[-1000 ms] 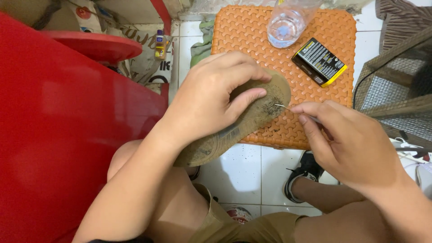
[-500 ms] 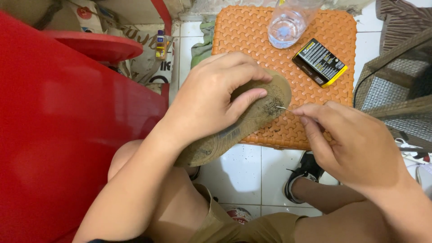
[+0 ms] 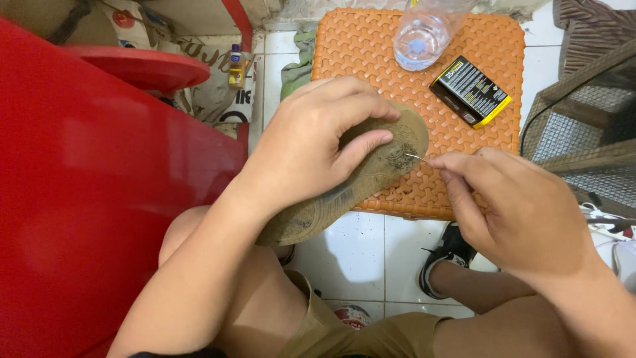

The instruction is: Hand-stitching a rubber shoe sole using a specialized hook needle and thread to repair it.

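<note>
1. Shoe sole (image 3: 344,192), worn tan-brown, tread side up, held tilted above the near-left corner of the orange stool (image 3: 371,59); toe end over the stool top, heel end hanging out past the near edge above the person's left thigh.
2. Left hand (image 3: 311,142) closed around the sole from above: fingers curled over the toe area, thumb pressed flat against the tread.
3. Right hand (image 3: 523,205) pinching a thin metal needle (image 3: 416,158) between thumb and forefinger; other fingers curled in.
4. Needle tip touches the tread near the toe, just beside the left thumb. Dark grit shows around the contact spot.
5. Stool top is a woven-pattern plastic surface. On it, far side: clear plastic bottle (image 3: 424,33), lying partly out of frame. Near the far-right corner: small black-and-yellow box (image 3: 470,91), lying flat at an angle, well apart from the sole.
6. Left of the stool: big red plastic surface (image 3: 86,219) fills the left of the view; a small bottle with a blue cap (image 3: 235,66) stands on the floor beyond it.
7. Right of the stool: wire mesh cage with wooden frame (image 3: 583,139).
8. Floor is white tile (image 3: 358,252); black shoe (image 3: 450,255) on the person's right foot, under the right hand.
9. Person is seated, wearing khaki shorts (image 3: 358,331).
</note>
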